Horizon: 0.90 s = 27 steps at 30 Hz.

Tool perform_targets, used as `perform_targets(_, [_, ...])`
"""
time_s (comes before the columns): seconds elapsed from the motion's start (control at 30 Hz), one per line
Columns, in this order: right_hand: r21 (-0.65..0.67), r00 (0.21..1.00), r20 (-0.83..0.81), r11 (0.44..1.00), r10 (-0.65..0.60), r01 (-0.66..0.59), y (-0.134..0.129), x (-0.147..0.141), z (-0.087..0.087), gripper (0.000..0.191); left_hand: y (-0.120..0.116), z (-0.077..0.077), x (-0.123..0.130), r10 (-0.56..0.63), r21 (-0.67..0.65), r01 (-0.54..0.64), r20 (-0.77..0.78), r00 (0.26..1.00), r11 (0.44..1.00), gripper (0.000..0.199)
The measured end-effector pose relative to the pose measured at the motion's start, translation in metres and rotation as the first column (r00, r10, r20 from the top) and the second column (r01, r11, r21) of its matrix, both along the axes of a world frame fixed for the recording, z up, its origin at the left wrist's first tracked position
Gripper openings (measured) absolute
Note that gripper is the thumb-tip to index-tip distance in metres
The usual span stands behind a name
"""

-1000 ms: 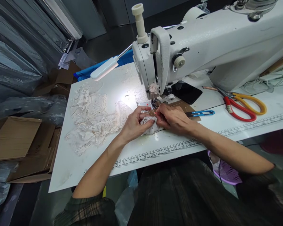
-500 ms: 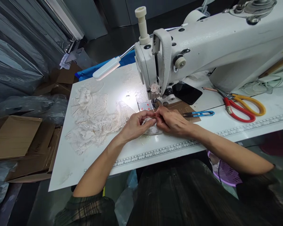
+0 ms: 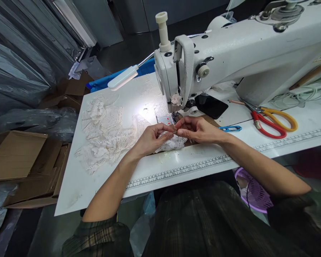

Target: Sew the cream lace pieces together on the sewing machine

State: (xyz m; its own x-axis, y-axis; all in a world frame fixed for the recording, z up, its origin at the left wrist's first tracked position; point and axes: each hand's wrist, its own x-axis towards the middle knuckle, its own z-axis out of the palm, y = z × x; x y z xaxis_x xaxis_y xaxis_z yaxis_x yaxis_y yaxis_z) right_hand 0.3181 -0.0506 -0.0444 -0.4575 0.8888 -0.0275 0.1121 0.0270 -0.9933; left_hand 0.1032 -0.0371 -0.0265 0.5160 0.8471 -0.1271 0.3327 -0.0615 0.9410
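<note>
Close in front of the sewing machine's needle area, my left hand pinches the edge of a white lace piece. My right hand is closed at thumb and fingertips, almost touching the left fingertips; what it pinches is too small to make out. The lace spreads below both hands, its scalloped edge on the table side. Just behind the fingers are the presser foot and the metal needle plate. Partly under my right hand lie blue-handled thread snips.
White lace fabric lies heaped at left. Red-and-yellow-handled scissors and a black phone are at right. The machine head stands over the work; a lamp shines beside it. A printed ruler runs along the front edge.
My right hand has lifted and turned, its fist loosening into a fingertip pinch. More of the lace shows below the hands. My left hand stays nearly in place.
</note>
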Motion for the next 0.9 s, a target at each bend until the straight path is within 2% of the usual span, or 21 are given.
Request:
perform_targets(0.1, [-0.061,0.995,-0.028,0.994,0.092,-0.093,0.002,-0.001,0.0,0.041,-0.001,-0.001,0.0,-0.024,-0.061,0.025,0.023,0.999,0.998,0.024])
perform_targets(0.17, [-0.083,0.994,-0.052,0.991,0.098,-0.102,0.003,-0.002,-0.002,0.04,0.0,-0.002,-0.001,-0.034,-0.093,0.039,0.052,0.998,0.995,0.026])
perform_targets(0.3, [-0.098,0.989,-0.147,0.995,0.021,-0.036,0.001,-0.008,-0.006,0.039,-0.001,-0.004,-0.001,-0.075,-0.127,0.084,0.069,0.995,0.988,0.029])
perform_targets(0.43, [-0.007,0.982,-0.19,1.0,-0.014,0.013,-0.004,-0.012,-0.004,0.035,-0.003,-0.002,0.001,-0.076,-0.096,0.076,0.009,0.997,0.992,0.026])
perform_targets(0.5, [0.004,0.984,-0.173,0.999,-0.051,0.052,-0.004,-0.009,-0.001,0.035,-0.003,-0.001,0.001,-0.053,-0.073,0.052,-0.02,0.998,0.996,0.024])
perform_targets(0.57, [-0.047,0.988,-0.139,0.997,-0.065,0.059,-0.003,-0.002,0.002,0.036,-0.003,0.001,0.001,-0.044,-0.069,0.042,-0.021,0.999,0.997,0.023])
perform_targets(0.67, [-0.136,0.997,-0.07,0.99,0.029,-0.038,0.0,0.007,0.006,0.042,-0.003,0.001,0.001,-0.05,-0.085,0.05,0.002,0.999,0.995,0.023])
perform_targets(0.77, [-0.167,0.993,-0.012,0.979,0.114,-0.114,0.001,0.005,0.008,0.043,-0.003,-0.002,0.0,-0.04,-0.092,0.042,0.022,0.999,0.995,0.025])
perform_targets(0.83, [-0.151,0.995,-0.004,0.983,0.103,-0.102,-0.001,-0.002,0.007,0.043,-0.003,-0.004,0.0,-0.038,-0.099,0.043,0.044,0.998,0.994,0.029])
perform_targets(0.9, [-0.06,0.999,0.016,0.997,0.047,-0.046,-0.006,-0.012,0.008,0.041,-0.002,-0.005,0.0,-0.046,-0.097,0.052,0.063,0.997,0.994,0.031])
